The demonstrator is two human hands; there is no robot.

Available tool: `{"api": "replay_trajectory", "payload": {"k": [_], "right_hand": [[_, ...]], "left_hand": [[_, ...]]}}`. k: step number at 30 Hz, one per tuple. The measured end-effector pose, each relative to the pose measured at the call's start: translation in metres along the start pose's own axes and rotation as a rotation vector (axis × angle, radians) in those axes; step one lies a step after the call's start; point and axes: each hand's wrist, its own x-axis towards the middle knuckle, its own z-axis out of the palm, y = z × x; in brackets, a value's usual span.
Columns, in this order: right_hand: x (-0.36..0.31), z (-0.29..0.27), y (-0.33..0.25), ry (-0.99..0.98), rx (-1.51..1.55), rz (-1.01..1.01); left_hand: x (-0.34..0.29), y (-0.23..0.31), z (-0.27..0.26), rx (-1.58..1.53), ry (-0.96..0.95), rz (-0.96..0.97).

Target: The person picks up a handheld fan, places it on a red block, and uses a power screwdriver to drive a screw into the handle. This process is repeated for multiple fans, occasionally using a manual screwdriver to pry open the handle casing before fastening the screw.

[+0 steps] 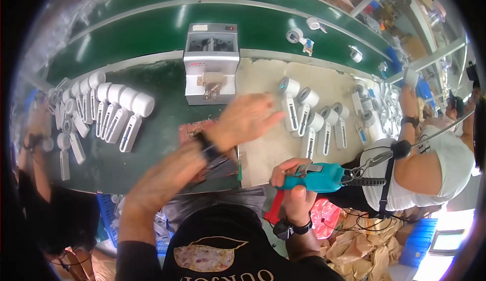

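My left hand (248, 119) is stretched out over the bench, a little blurred, with its fingers extended and nothing seen in them. It is nearest to a row of white handheld units (290, 106), each with a round head and a long slotted handle, but apart from them. In front of my chest, my right hand (294, 192) is wrapped round a teal electric screwdriver (324, 177) lying nearly level. A coiled cord and a wire hanger run from its rear end toward the right. Its tip is hard to make out.
A silver screw feeder (211, 61) stands at the bench's back middle. More white units (135, 111) lie at left. Behind runs a green conveyor (152, 25) with several parts. Co-workers sit left and right (445, 164). A blue crate (108, 220) and brown paper (354, 243) lie below.
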Motion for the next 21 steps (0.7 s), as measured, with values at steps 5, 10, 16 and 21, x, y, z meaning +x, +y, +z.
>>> {"api": "replay_trajectory", "payload": {"k": [5, 10, 16, 21], "right_hand": [[-0.010, -0.006, -0.002, -0.022, -0.087, -0.049], [-0.012, -0.009, 0.003, -0.008, -0.068, -0.040], [0.008, -0.008, 0.020, 0.048, 0.006, -0.086], [0.026, 0.008, 0.019, 0.041, -0.082, -0.075]], "left_hand": [[0.050, -0.008, 0.080, 0.209, -0.048, -0.294], [0.046, -0.027, 0.088, 0.094, -0.035, -0.392], [-0.005, -0.015, 0.025, -0.046, 0.191, -0.159], [-0.068, 0.017, -0.054, -0.005, 0.094, -0.247]]}}
